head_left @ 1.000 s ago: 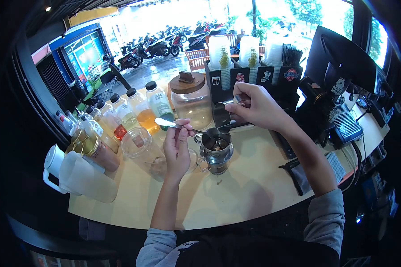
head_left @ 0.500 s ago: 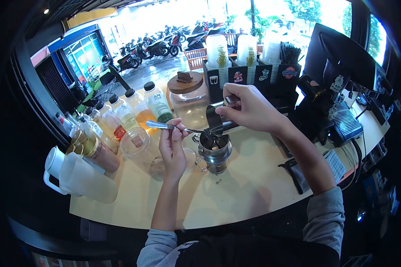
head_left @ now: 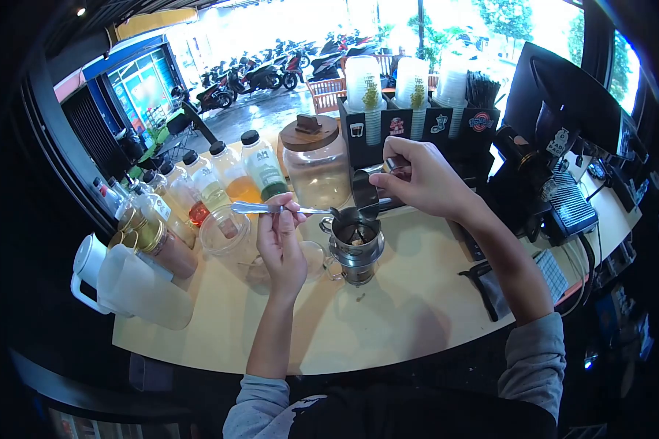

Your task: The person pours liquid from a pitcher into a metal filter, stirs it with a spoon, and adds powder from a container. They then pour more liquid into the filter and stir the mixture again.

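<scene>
My left hand (head_left: 282, 245) is closed around the thin handle of a metal spoon (head_left: 249, 208), held nearly level. The spoon's far end reaches the rim of a metal drip coffee filter (head_left: 357, 252), which stands on a glass mug (head_left: 334, 271). Some dark and pale matter shows inside the filter. Above its far rim, my right hand (head_left: 426, 179) grips a small metal cup (head_left: 364, 192), tilted with its lower lip over the filter. What remains in the cup is hard to make out.
A clear plastic tub (head_left: 225, 233) and a wood-lidded glass jar (head_left: 315, 172) stand left of the filter. Syrup bottles (head_left: 262, 164) and pitchers (head_left: 143, 289) line the left side. A cup holder (head_left: 432, 135) is behind; a black-handled tool (head_left: 487, 293) lies right.
The small metal cup has shifted slightly right and is tilted over the filter. The spoon has levelled and moved a little left, uncovering more of the filter's inside.
</scene>
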